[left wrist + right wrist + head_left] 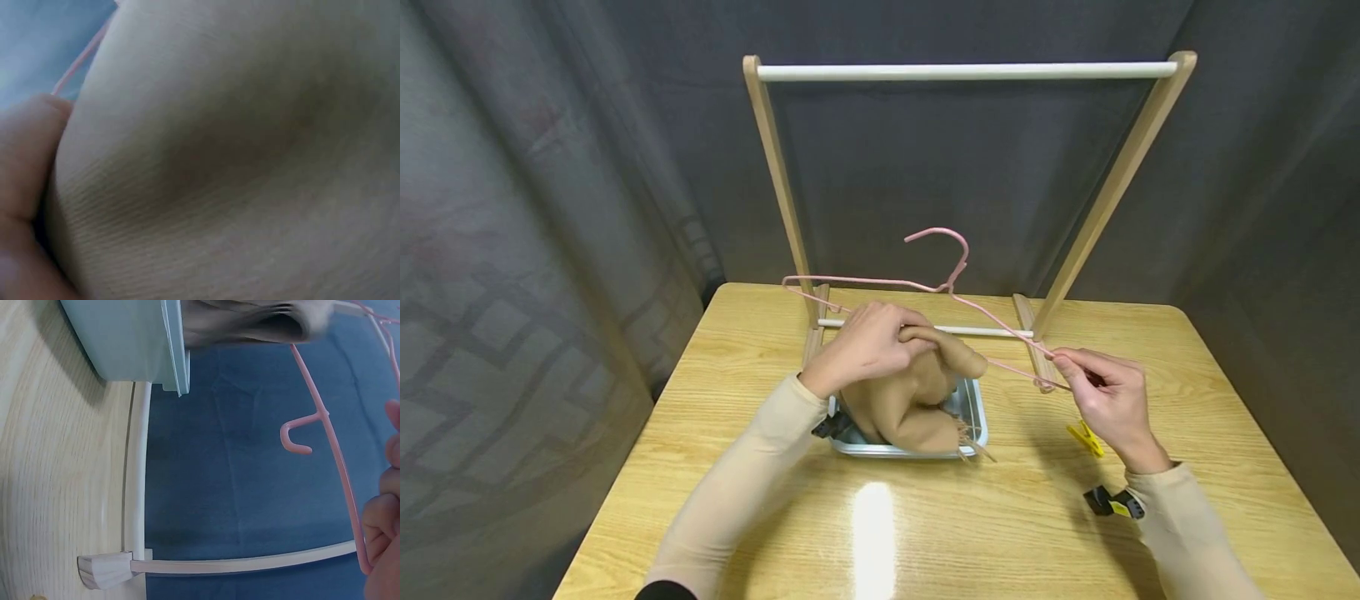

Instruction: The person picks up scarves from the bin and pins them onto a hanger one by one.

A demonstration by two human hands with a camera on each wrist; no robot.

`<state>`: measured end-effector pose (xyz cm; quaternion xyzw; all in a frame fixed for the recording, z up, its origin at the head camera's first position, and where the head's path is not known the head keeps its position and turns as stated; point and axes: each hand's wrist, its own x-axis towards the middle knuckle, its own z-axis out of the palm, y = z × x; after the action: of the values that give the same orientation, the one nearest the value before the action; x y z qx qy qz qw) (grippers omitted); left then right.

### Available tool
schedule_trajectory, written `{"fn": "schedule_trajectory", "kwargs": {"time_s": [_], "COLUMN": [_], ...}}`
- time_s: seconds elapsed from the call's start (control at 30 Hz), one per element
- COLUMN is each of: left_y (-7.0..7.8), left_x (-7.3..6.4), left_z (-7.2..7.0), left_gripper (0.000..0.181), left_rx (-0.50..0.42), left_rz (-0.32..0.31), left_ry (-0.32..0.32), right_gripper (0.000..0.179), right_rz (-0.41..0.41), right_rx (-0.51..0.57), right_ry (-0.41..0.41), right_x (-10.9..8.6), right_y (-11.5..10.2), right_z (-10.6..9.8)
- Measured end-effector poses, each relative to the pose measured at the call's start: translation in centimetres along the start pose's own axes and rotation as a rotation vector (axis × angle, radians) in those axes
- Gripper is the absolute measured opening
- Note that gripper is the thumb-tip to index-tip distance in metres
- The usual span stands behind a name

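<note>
A pink clothes hanger [936,287] is held above the table, its hook pointing up. My right hand [1108,396] pinches the hanger's right end between thumb and fingers. A tan scarf [910,417] with a fringed end is draped over the hanger's lower bar and hangs down into a light blue tray [895,452]. My left hand [876,346] grips the scarf at the bar. Close up in the left wrist view, the scarf [219,187] fills most of the picture beside the thumb. In the right wrist view the hanger [334,450] runs down to the fingers.
Behind the tray stands a wooden rack with a white top rail [962,72] and a lower white bar. A yellow clothespin [1086,439] lies on the wooden table [1000,525] below my right hand. Grey curtains [565,208] surround the table.
</note>
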<state>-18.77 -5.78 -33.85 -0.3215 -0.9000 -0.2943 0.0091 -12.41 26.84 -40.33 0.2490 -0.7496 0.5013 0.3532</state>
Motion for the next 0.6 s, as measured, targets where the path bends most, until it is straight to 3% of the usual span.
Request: {"fn": "schedule_trajectory", "kwargs": {"time_s": [0.07,0.23,0.33,0.4,0.5,0.6], "left_y": [0.2,0.7,0.7,0.9,0.7,0.2], "left_x": [-0.2,-0.5,-0.3,-0.2,0.3,0.8], "left_z": [-0.1,-0.4,-0.4,-0.4,0.1,0.5], "left_gripper": [0.020,0.026,0.028,0.028,0.022,0.020], "left_rx": [-0.122,-0.532,-0.628,-0.517,-0.197,0.123], "left_rz": [0.021,0.068,0.076,0.027,-0.028,-0.144], "left_ry": [0.020,0.071,0.105,0.160,0.257,0.242], "right_gripper": [0.022,0.023,0.021,0.019,0.013,0.009], "right_rz": [0.007,0.017,0.035,0.033,0.009,-0.041], "right_rx": [-0.004,-0.007,0.065,0.119,0.185,0.245], "right_ry": [-0.003,-0.023,-0.017,-0.025,-0.060,-0.120], "right_x": [-0.1,-0.3,-0.2,-0.1,0.0,0.0], "right_y": [0.0,0.0,-0.5,-0.9,-1.4,-1.5], "right_z": [0.0,-0.1,-0.3,-0.4,-0.3,0.1]}}
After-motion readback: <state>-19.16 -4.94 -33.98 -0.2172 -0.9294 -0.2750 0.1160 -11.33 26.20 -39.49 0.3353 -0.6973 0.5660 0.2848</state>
